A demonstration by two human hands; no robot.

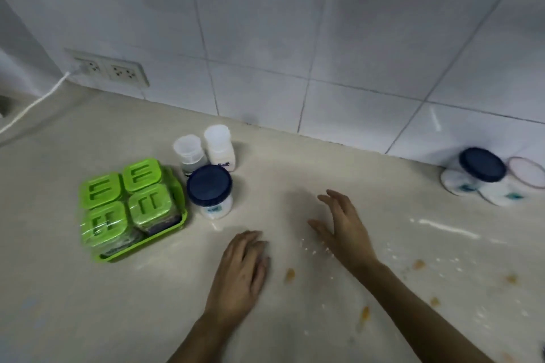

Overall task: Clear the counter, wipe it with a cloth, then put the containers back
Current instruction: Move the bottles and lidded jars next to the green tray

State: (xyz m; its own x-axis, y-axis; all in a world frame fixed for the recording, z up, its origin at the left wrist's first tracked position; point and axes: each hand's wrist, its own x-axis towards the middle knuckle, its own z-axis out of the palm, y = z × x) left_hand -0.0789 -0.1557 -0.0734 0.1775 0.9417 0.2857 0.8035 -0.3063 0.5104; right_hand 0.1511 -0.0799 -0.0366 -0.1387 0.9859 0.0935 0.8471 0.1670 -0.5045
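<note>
Hands are empty: I see my left hand (240, 270) flat on the counter (103, 303), my right hand (343, 227) open, near a blue-lidded jar (210, 190)

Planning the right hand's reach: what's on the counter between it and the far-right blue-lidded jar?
Head view: no containers between the right hand and that jar, only counter with a white powder streak.
</note>
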